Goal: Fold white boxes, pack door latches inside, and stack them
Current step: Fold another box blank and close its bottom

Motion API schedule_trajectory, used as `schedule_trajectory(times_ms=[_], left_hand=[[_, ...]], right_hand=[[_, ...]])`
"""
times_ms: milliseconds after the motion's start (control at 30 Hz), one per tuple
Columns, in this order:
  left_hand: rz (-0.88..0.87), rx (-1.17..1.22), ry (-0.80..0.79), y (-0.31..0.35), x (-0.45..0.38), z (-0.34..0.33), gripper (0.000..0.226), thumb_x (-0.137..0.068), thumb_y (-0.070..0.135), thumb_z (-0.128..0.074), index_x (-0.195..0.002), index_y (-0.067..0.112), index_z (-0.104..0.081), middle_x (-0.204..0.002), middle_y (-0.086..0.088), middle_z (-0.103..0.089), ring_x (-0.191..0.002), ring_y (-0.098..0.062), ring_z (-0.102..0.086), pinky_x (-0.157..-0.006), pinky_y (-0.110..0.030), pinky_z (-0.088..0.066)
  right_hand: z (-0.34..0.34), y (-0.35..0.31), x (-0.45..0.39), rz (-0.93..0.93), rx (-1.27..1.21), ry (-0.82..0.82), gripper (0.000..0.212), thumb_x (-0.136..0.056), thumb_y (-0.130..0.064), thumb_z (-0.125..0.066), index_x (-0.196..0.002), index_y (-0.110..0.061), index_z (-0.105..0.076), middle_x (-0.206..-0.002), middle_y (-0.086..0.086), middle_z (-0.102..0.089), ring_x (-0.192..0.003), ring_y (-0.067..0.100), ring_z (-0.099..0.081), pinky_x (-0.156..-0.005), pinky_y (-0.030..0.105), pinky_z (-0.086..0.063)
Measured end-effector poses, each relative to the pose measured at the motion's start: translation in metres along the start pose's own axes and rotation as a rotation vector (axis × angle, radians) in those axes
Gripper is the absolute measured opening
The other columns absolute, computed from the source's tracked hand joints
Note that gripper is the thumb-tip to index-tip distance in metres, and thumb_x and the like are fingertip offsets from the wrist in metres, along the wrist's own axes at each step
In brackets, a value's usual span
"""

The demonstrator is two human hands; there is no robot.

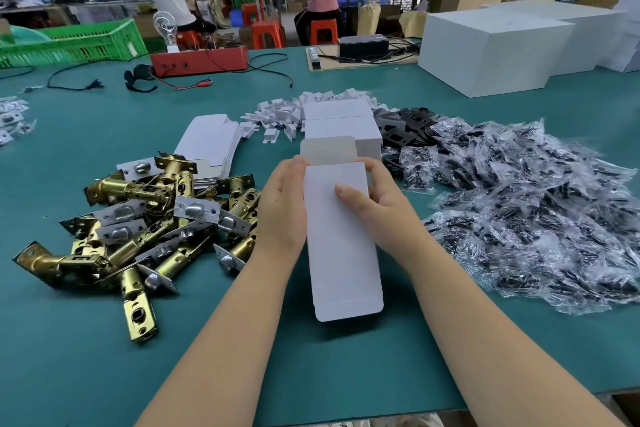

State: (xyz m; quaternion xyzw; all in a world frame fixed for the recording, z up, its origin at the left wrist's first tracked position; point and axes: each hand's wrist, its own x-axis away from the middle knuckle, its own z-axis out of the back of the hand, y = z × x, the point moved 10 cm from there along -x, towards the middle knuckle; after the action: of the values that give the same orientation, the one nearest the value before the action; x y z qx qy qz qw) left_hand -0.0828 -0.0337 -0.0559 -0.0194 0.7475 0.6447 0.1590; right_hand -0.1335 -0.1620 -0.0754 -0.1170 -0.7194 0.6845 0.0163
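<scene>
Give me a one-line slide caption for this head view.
Both hands, left and right, hold a flat white box blank between brass door latches and bagged screws.

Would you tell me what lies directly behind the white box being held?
Behind the flat white cardboard box stand two folded white boxes, stacked; their lower front is covered by its flap and the hands.

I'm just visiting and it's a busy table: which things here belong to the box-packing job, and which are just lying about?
Job: white box in both hands, flat box blanks, brass door latches, folded boxes.
Lying about: red tester box, green crate, black cables.
</scene>
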Motion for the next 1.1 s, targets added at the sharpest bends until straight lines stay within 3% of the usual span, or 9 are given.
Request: schedule_trajectory(times_ms=[133,200,300,433,600,767,900,1000,1100], left_hand=[[0.156,0.118,0.085,-0.016,-0.004,0.014,0.027,-0.093,0.023,-0.059,-0.066,0.024,-0.061,-0.056,0.009,-0.056,-0.053,-0.009,-0.050,-0.045,-0.015,-0.041],[0.203,0.200,0.066,-0.019,-0.004,0.012,0.016,-0.083,0.014,-0.064,-0.089,0.027,-0.062,-0.064,0.009,-0.064,-0.056,-0.010,-0.054,-0.045,-0.017,-0.044],[0.342,0.314,-0.008,-0.033,-0.003,0.003,0.038,-0.075,0.009,-0.058,-0.108,0.029,-0.061,-0.084,0.001,-0.072,-0.065,-0.013,-0.063,-0.059,-0.025,-0.052],[0.597,0.405,-0.232,-0.049,0.014,-0.021,0.041,-0.084,-0.002,-0.040,-0.082,0.011,-0.079,-0.096,-0.017,-0.065,-0.078,-0.027,-0.065,-0.073,-0.033,-0.053],[0.357,0.234,-0.272,-0.027,0.003,-0.019,0.035,-0.086,0.000,-0.046,-0.094,0.012,-0.078,-0.106,-0.014,-0.071,-0.096,-0.028,-0.065,-0.086,-0.036,-0.050],[0.306,0.071,-0.403,-0.026,0.008,-0.024,0.057,-0.082,0.069,-0.041,-0.110,0.031,-0.073,-0.114,0.000,-0.072,-0.108,-0.015,-0.066,-0.084,-0.022,-0.054],[0.325,-0.054,-0.455,-0.024,0.009,-0.026,0.041,-0.076,0.055,-0.051,-0.107,0.041,-0.073,-0.107,0.004,-0.073,-0.095,-0.016,-0.069,-0.072,-0.026,-0.056],[0.383,-0.058,-0.407,-0.029,0.008,-0.019,0.035,-0.074,0.035,-0.055,-0.103,0.036,-0.075,-0.104,-0.005,-0.073,-0.087,-0.021,-0.067,-0.063,-0.032,-0.055],[0.391,0.086,-0.280,-0.028,0.003,-0.010,0.030,-0.086,0.021,-0.054,-0.106,0.026,-0.075,-0.101,-0.008,-0.069,-0.085,-0.022,-0.062,-0.057,-0.031,-0.054]], right_hand=[[-0.006,0.004,0.002,-0.069,-0.020,-0.090,0.019,-0.090,-0.025,-0.064,-0.106,-0.031,-0.056,-0.089,-0.002,-0.073,-0.075,0.017,-0.071,-0.060,0.031,-0.057],[-0.006,0.002,0.003,-0.082,-0.068,-0.127,0.017,-0.090,-0.022,-0.064,-0.103,-0.030,-0.058,-0.087,-0.004,-0.073,-0.072,0.015,-0.070,-0.057,0.026,-0.054],[-0.005,0.003,0.002,-0.096,-0.099,-0.158,0.019,-0.081,-0.026,-0.069,-0.097,-0.033,-0.063,-0.090,-0.002,-0.071,-0.072,0.015,-0.070,-0.056,0.026,-0.054],[-0.014,0.012,0.005,-0.148,-0.085,-0.238,0.024,-0.077,-0.031,-0.070,-0.100,-0.032,-0.065,-0.092,0.000,-0.072,-0.072,0.018,-0.069,-0.058,0.028,-0.054],[-0.008,0.007,0.005,-0.156,-0.151,-0.204,0.042,-0.076,-0.028,-0.074,-0.113,-0.026,-0.053,-0.085,0.002,-0.074,-0.067,0.018,-0.070,-0.054,0.027,-0.054],[0.002,0.011,0.003,-0.190,-0.064,-0.129,0.057,-0.066,-0.040,-0.074,-0.114,-0.021,-0.049,-0.083,0.000,-0.075,-0.064,0.016,-0.069,-0.051,0.024,-0.051],[0.007,0.015,0.003,-0.191,-0.015,-0.103,0.060,-0.064,-0.042,-0.078,-0.114,-0.024,-0.049,-0.089,0.003,-0.075,-0.069,0.020,-0.071,-0.054,0.027,-0.053],[0.017,0.021,-0.004,-0.234,0.050,-0.021,0.034,-0.082,-0.034,-0.072,-0.109,-0.023,-0.054,-0.093,0.005,-0.072,-0.072,0.019,-0.069,-0.060,0.029,-0.052],[0.021,0.028,-0.007,-0.363,-0.247,0.028,0.023,-0.091,-0.034,-0.056,-0.099,-0.013,-0.061,-0.083,0.008,-0.066,-0.063,0.020,-0.063,-0.058,0.026,-0.051]])
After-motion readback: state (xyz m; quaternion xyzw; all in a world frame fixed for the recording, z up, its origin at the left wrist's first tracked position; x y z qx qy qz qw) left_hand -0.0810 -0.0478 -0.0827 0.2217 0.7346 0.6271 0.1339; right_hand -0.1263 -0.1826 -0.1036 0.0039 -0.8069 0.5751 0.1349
